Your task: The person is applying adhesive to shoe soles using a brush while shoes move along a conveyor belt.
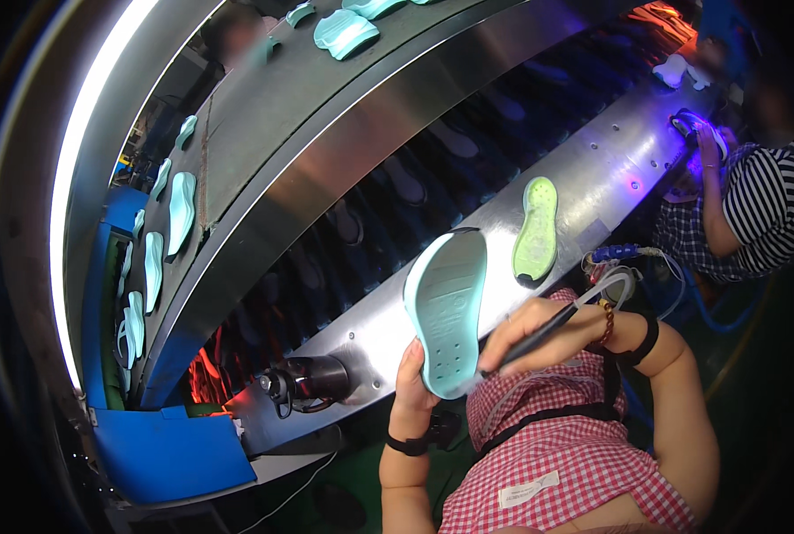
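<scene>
A mint-green shoe sole (451,307), large and tilted, is in my left hand (410,376), which grips it by the heel end. Small holes show in the sole's heel, and its toe end points away from me over the metal ledge. My right hand (557,322) is closed round a black pen-shaped brush (536,339) with a pale hose running from its back end. The brush's tip lies at the right edge of the sole's heel; whether it touches is hard to tell. A yellow-green sole (536,230) with a dark heel end lies on the ledge, beyond my right hand.
The metal ledge (584,173) runs from lower left to upper right. Beyond it, a conveyor belt (263,116) carries several mint soles (182,212). A black cylindrical device (312,381) sits at the left. At right, a co-worker (757,209) handles a shoe part under violet light.
</scene>
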`<state>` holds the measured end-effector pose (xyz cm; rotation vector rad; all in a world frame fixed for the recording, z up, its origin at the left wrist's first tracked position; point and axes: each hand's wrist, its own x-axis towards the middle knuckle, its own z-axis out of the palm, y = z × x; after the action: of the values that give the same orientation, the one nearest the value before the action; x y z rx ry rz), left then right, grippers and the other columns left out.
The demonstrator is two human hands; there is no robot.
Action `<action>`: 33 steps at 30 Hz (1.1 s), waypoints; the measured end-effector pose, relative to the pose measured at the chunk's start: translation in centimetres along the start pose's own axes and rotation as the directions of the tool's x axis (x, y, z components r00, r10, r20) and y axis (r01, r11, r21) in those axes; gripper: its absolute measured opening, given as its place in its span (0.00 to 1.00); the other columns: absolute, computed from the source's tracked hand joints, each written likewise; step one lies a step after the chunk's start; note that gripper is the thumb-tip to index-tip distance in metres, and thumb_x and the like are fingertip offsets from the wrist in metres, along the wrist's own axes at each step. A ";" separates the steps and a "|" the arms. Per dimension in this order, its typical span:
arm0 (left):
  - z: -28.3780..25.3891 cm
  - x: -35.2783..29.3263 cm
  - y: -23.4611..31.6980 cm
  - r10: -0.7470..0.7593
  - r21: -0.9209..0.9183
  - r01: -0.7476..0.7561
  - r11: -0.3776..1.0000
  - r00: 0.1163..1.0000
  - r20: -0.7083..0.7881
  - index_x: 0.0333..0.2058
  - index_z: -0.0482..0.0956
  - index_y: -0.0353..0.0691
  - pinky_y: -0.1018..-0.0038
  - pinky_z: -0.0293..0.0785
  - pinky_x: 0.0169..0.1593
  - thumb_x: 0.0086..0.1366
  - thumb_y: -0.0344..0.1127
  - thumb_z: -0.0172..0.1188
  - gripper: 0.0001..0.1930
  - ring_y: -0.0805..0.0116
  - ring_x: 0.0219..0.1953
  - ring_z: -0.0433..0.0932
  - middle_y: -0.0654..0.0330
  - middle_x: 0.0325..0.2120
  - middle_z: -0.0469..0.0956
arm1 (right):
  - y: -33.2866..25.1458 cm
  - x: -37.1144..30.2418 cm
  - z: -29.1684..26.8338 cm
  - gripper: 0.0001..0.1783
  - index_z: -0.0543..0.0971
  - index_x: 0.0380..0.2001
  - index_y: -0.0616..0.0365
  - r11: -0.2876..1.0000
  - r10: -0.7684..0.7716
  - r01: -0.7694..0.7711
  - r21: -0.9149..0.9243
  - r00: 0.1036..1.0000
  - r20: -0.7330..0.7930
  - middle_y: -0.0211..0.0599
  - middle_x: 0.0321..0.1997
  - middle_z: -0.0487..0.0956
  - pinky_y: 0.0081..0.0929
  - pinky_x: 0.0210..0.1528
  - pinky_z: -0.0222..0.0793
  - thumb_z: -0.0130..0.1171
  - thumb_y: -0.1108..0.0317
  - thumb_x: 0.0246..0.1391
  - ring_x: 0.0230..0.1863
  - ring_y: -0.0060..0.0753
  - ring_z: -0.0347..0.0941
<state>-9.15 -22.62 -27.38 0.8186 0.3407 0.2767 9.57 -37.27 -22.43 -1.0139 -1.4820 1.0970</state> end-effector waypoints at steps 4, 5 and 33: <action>1.8 0.7 1.8 -0.159 0.161 0.153 0.975 0.987 0.021 0.47 0.66 0.28 0.75 0.71 0.43 0.64 0.44 0.45 0.22 0.69 0.40 0.74 0.53 0.38 0.74 | 1.6 0.1 -0.1 0.11 0.77 0.35 0.62 0.992 -0.094 0.104 -0.068 0.985 0.142 0.41 0.35 0.78 0.24 0.39 0.69 0.57 0.72 0.46 0.36 0.34 0.75; 2.1 0.8 1.9 -0.232 0.259 0.225 0.939 0.973 -0.005 0.47 0.67 0.28 0.76 0.71 0.43 0.64 0.44 0.45 0.22 0.70 0.39 0.74 0.53 0.38 0.74 | 1.5 -0.1 -0.8 0.11 0.77 0.35 0.62 0.986 -0.128 0.147 -0.082 0.971 0.201 0.40 0.36 0.78 0.25 0.40 0.69 0.57 0.71 0.46 0.38 0.35 0.75; 1.3 -3.2 4.4 -0.101 0.342 0.143 0.929 0.985 -0.138 0.47 0.65 0.21 0.71 0.74 0.32 0.46 0.60 0.49 0.43 0.60 0.31 0.76 0.43 0.35 0.73 | -0.1 -3.1 -2.4 0.12 0.77 0.36 0.63 0.986 -0.058 0.055 -0.158 0.998 -0.019 0.42 0.39 0.78 0.25 0.44 0.70 0.59 0.73 0.45 0.40 0.36 0.75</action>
<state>-12.02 -21.83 -22.67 1.1314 0.5618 0.1479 12.45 -39.96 -22.85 -1.0833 -1.5881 0.9357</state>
